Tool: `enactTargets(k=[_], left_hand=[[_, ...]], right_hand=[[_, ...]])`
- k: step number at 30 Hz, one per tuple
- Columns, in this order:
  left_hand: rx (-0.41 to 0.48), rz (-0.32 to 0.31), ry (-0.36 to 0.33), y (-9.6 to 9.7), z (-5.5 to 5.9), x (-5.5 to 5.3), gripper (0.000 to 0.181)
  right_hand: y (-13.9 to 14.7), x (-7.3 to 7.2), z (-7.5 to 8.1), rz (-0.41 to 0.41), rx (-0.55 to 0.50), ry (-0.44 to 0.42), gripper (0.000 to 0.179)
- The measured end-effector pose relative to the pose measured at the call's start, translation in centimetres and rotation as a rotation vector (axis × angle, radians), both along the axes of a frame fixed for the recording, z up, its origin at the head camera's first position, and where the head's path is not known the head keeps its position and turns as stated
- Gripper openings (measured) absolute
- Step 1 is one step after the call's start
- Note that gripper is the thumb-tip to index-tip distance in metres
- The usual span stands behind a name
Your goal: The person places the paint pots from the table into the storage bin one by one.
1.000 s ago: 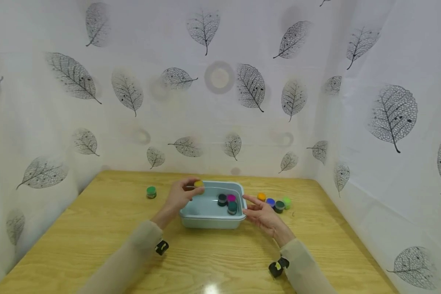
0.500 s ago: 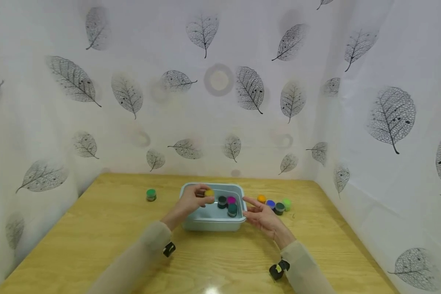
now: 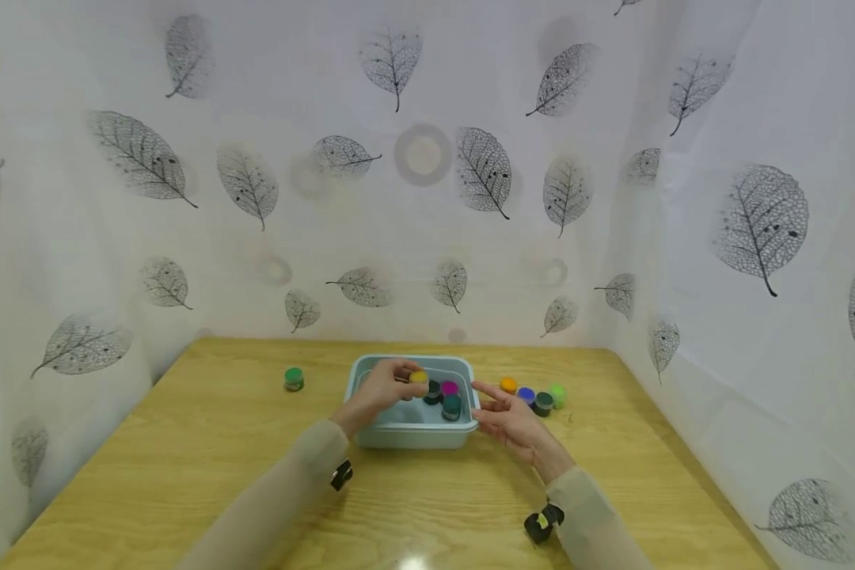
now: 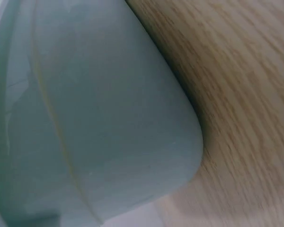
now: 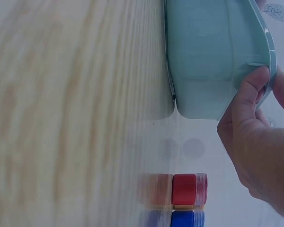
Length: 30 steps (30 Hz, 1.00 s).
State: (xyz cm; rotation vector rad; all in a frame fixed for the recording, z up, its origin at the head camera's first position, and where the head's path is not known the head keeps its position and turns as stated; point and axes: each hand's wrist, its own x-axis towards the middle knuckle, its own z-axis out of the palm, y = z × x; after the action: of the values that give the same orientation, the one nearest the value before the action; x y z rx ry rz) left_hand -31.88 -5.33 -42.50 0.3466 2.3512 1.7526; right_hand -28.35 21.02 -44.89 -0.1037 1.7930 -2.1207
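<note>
My left hand (image 3: 381, 393) pinches a small yellow-lidded paint jar (image 3: 419, 378) between thumb and fingers, over the inside of a pale blue plastic basin (image 3: 413, 438). Three more jars stand together on the basin's right side: a dark one (image 3: 433, 393), a magenta-topped one (image 3: 450, 389) and a teal one (image 3: 452, 408). My right hand (image 3: 516, 427) holds the basin's right rim; the right wrist view shows the thumb (image 5: 253, 85) under the rim. Only the basin's outer wall (image 4: 113, 109) and wood show in the left wrist view; the left hand is out of that picture.
A green jar (image 3: 294, 380) stands alone left of the basin. Beyond my right hand is a cluster of jars: orange (image 3: 508, 385), blue (image 3: 526, 396), dark green (image 3: 543, 404) and light green (image 3: 557, 395). A red jar (image 5: 184, 189) shows in the right wrist view. Leaf-patterned curtain surrounds the wooden table (image 3: 185, 443).
My left hand has carried the yellow-lidded jar rightward from the basin's back left rim to over its middle, close to the other jars. The right hand has stayed at the rim.
</note>
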Motion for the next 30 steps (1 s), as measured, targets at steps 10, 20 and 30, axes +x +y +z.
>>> enactTargets(k=[10,20,30], left_hand=[[-0.088,-0.093,-0.012,0.7,-0.2,-0.3,0.036],[-0.118,-0.144,-0.07,1.2,-1.0,-1.2,0.036],[-0.257,-0.157,-0.045,1.4,-1.1,-1.4,0.035]], right_hand=[[-0.1,0.2,0.1,0.008,-0.002,0.006,0.065],[0.0,0.0,-0.1,0.004,-0.001,-0.001,0.065],[-0.2,-0.1,-0.2,0.001,0.003,0.0,0.065]])
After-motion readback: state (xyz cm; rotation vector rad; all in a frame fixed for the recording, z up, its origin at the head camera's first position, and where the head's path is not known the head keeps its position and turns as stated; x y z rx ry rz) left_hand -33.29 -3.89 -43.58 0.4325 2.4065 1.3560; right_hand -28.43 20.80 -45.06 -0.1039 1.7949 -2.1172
